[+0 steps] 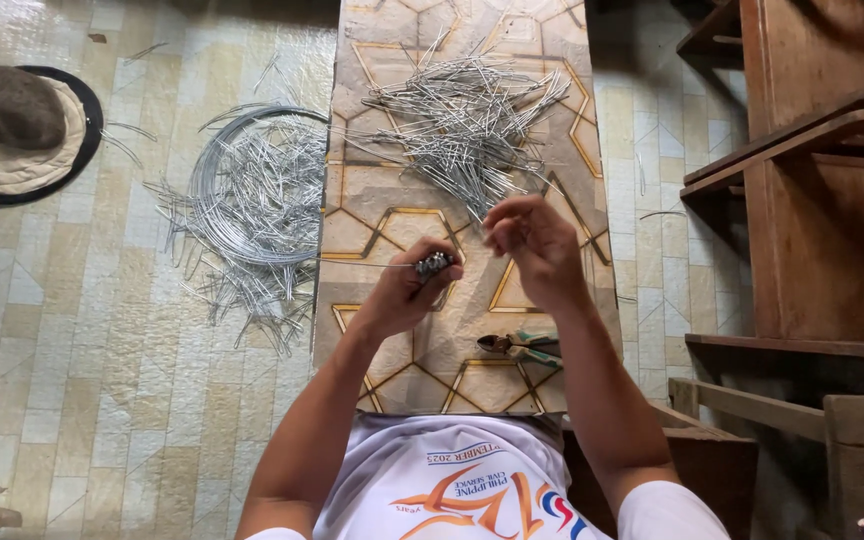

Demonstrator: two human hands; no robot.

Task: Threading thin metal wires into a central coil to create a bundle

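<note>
Gripping a small bundle of short metal pieces [434,265], the left hand [404,292] is seen closed around it above a narrow patterned table [392,215]; a thin straight wire [362,263] runs out from the bundle toward the left. The right hand [537,248] is held just beside it, fingers [502,222] curled and pinched together, though whether anything lies between them cannot be told. A heap of cut wire pieces [467,120] is spread on the table beyond both hands. Pliers with green handles [522,347] are laid on the table near the right forearm. On the tiled floor to the left, a coil of wire [252,185] is mixed with more cut lengths, and farther left an animal [7,105] is curled on a round mat [77,150].
</note>
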